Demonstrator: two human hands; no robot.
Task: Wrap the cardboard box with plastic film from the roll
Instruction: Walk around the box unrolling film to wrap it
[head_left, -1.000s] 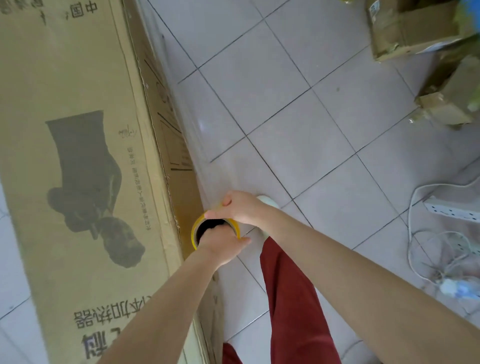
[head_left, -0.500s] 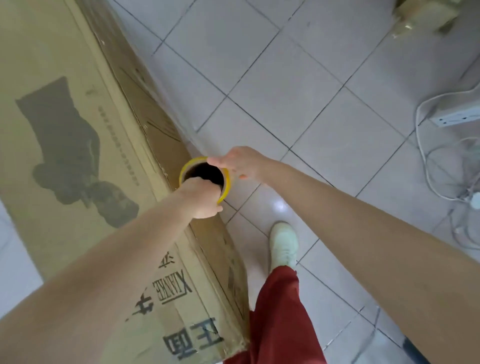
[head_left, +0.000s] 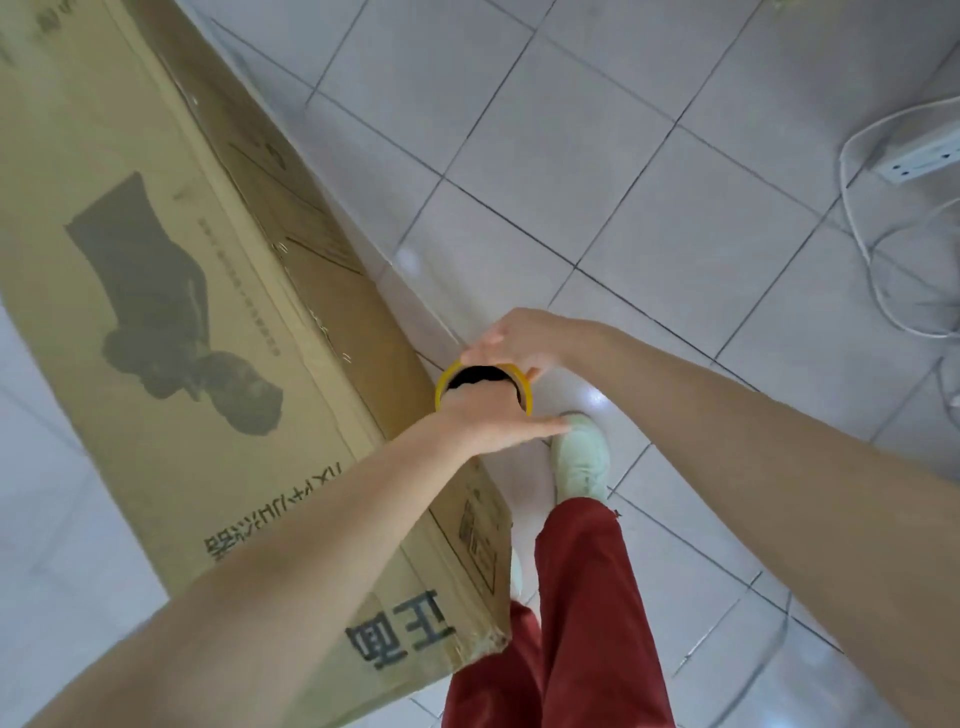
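A long cardboard box (head_left: 182, 312) with a dark printed figure and lettering stands on the tiled floor, filling the left side. The film roll (head_left: 441, 387), seen end-on with a yellow rim and dark hollow core, stands upright against the box's right side. My left hand (head_left: 493, 421) grips its near rim, fingers hooked into the core and thumb stretched right. My right hand (head_left: 524, 338) holds the far rim from above. Clear plastic film (head_left: 410, 301) runs faintly from the roll back along the box's side face.
My leg in red trousers (head_left: 587, 597) and a pale shoe (head_left: 579, 457) are just right of the box's near corner. A white power strip (head_left: 919, 156) and loose white cables (head_left: 883, 260) lie on the tiles at the right.
The roll and both hands have travelled along the box's right side toward its near corner. My foot has stepped forward beside the roll. Both hands kept their hold.
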